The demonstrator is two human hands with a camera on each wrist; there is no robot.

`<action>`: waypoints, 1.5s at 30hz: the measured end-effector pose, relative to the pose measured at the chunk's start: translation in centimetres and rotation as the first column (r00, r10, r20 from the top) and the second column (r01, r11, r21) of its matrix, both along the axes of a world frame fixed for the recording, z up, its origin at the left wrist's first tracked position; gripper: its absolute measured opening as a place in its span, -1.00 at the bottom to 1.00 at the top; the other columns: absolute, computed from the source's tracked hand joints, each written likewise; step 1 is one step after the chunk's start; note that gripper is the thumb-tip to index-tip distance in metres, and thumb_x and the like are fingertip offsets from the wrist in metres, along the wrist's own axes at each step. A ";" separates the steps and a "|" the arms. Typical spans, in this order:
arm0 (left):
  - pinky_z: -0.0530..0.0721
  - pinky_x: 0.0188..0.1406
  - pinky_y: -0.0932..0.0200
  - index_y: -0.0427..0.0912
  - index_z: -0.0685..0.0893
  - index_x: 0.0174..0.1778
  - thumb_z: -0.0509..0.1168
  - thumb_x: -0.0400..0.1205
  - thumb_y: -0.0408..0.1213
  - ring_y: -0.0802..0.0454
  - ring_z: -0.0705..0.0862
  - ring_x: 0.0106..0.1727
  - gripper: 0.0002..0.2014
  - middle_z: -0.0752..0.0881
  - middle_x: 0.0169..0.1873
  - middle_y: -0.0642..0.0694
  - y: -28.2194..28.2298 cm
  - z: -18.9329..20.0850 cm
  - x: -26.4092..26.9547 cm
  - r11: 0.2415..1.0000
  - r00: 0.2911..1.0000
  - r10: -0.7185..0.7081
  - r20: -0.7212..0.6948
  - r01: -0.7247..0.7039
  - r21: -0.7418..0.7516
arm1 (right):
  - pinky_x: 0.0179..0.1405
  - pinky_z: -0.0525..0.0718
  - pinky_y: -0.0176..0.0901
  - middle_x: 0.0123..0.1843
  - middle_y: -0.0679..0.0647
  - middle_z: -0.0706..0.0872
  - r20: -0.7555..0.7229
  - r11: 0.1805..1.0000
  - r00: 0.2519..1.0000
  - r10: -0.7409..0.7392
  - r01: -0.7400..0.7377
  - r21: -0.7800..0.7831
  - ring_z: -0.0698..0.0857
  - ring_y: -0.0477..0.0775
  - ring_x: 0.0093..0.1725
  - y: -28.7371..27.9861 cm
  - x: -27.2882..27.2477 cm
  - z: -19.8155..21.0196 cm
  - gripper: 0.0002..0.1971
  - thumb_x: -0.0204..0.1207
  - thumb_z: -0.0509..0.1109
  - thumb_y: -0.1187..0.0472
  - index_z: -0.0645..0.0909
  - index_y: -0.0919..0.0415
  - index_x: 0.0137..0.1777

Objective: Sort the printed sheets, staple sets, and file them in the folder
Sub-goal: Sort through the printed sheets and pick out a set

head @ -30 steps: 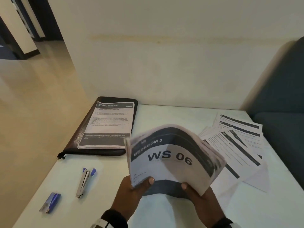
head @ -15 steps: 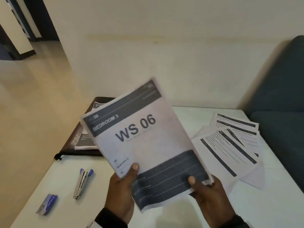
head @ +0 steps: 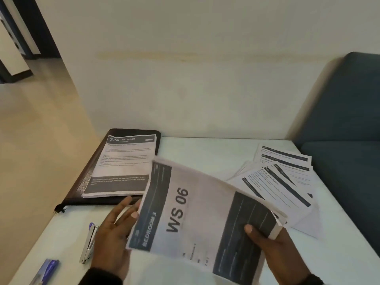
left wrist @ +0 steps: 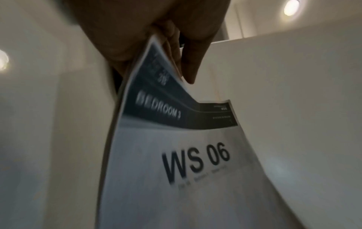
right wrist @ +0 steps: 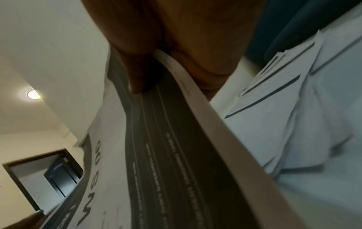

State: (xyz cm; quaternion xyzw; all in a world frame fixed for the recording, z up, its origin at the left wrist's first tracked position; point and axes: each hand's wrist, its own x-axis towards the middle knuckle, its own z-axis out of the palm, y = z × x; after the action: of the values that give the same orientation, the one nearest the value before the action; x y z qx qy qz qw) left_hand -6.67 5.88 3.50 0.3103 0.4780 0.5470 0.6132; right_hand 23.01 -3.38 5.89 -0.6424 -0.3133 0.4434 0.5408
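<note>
From the head camera, the stack of printed sheets (head: 197, 214) is held above the white tabletop (head: 205, 149), turned sideways: its long axis runs left to right, the dark "BEDROOM 3" header band toward the left hand and the dark footer block toward the right, so "WS 06" reads bottom to top. The stack bows upward in the middle. The right hand (head: 275, 249) grips the footer end, thumb (head: 249, 230) pressed on top and fingers curled under. The left hand (head: 112, 233) is at the header edge with fingers stretched out nearly straight, touching that edge rather than wrapped around it. Behind it, a dark zip folder (head: 86, 177) lies at the tabletop's far left with a "BATHROOM" sheet (head: 123, 165) resting on it. Loose printed sheets (head: 281, 182) are fanned out at the right, beside a dark blue sofa (head: 345, 124). A stapler (head: 89, 243) lies just left of the left hand, and a blue staple box (head: 48, 269) sits nearer the front corner.

The left wrist camera shows the left hand (left wrist: 156, 38) with the header corner of the stack (left wrist: 176, 155) slipped between its fingers, one finger (left wrist: 191, 68) pointing straight; the picture is blurred.

The right wrist camera shows the right hand (right wrist: 176, 46) clamping the thick footer end of the stack (right wrist: 176, 147), thumb (right wrist: 137, 77) on the dark band, with the loose sheets (right wrist: 274, 108) lying below.
</note>
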 end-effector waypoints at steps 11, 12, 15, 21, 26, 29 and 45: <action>0.71 -0.32 0.41 -0.02 0.69 0.03 0.31 0.59 -0.43 0.25 0.77 -0.08 -0.78 0.81 -0.13 0.20 -1.4 -0.1 2.5 0.952 0.927 -0.009 -0.375 0.123 0.281 | -0.29 0.69 -0.26 -0.30 -0.13 0.84 0.111 0.993 0.991 -0.072 0.061 0.103 0.79 -0.22 -0.28 0.2 -1.5 -0.3 -0.87 0.45 0.52 0.32 0.74 0.06 -0.22; 0.69 -0.30 0.46 0.01 0.68 0.03 0.32 0.56 -0.37 0.27 0.76 -0.06 -0.79 0.81 -0.13 0.21 -1.6 -0.1 2.7 0.945 0.919 -0.002 -0.395 0.131 0.300 | -0.24 0.69 -0.15 -0.32 -0.10 0.84 0.135 0.988 0.985 -0.109 0.092 0.123 0.79 -0.18 -0.30 0.2 -1.8 -0.2 -0.85 0.43 0.54 0.33 0.75 0.06 -0.28; 0.71 -0.31 0.43 0.02 0.66 0.07 0.40 0.43 -0.20 0.10 0.76 -0.07 -0.72 0.82 -0.15 0.12 -1.5 -0.7 2.6 0.949 0.899 0.009 -0.438 0.130 0.287 | -0.26 0.73 -0.13 -0.36 -0.11 0.82 0.188 0.982 0.974 -0.123 0.091 0.168 0.79 -0.03 -0.32 0.3 -2.4 -0.2 -0.82 0.37 0.58 0.32 0.73 -0.01 -0.21; 0.70 -0.45 0.40 0.02 0.63 0.08 0.44 0.36 -0.15 -0.01 0.78 -0.11 -0.64 0.81 -0.12 0.04 -1.2 -1.8 2.3 0.971 0.911 -0.012 -0.411 0.108 0.213 | -0.52 0.66 -0.40 -0.44 -0.10 0.78 0.144 0.988 0.981 -0.131 0.118 0.095 0.76 -0.04 -0.32 0.6 -2.4 -0.3 -0.83 0.42 0.55 0.28 0.66 0.01 -0.26; 0.72 -0.30 0.39 0.25 0.79 -0.16 0.57 0.38 -0.26 0.24 0.78 -0.12 -0.73 0.82 -0.22 0.25 -1.2 -1.8 1.5 0.939 0.882 -0.117 -0.457 0.248 0.239 | -0.30 0.65 -0.27 -0.45 -0.17 0.76 0.161 0.991 0.982 -0.098 0.083 0.103 0.74 -0.15 -0.32 0.6 -2.0 -0.6 -0.80 0.38 0.56 0.32 0.60 0.07 -0.30; 0.69 -0.23 0.44 0.12 0.78 -0.05 0.55 0.28 -0.13 0.31 0.77 -0.09 -0.69 0.81 -0.17 0.29 -1.8 -1.3 1.2 0.941 0.904 -0.196 -0.380 0.283 0.187 | -0.34 0.57 -0.37 -0.29 -0.21 0.76 0.129 0.996 0.988 -0.081 0.076 0.048 0.70 -0.10 -0.14 0.7 -1.9 -1.5 -0.79 0.38 0.57 0.30 0.61 0.00 -0.19; 0.68 -0.50 0.42 0.09 0.67 -0.11 0.51 0.43 -0.36 0.19 0.79 -0.30 -0.74 0.79 -0.42 0.23 -0.7 0.4 0.8 0.955 0.809 0.011 -0.587 0.166 0.247 | -0.07 0.74 -0.07 0.07 -0.02 0.76 0.209 0.997 0.975 -0.079 0.079 0.007 0.73 0.09 0.08 1.2 -1.3 -1.7 -0.68 0.42 0.54 0.16 0.58 0.00 0.14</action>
State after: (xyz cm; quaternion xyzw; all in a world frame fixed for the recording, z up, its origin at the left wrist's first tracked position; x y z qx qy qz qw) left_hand -5.88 5.14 3.88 0.5676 0.5451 0.4632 0.4076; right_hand 21.74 -2.21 4.17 -0.6979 -0.3426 0.3517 0.5215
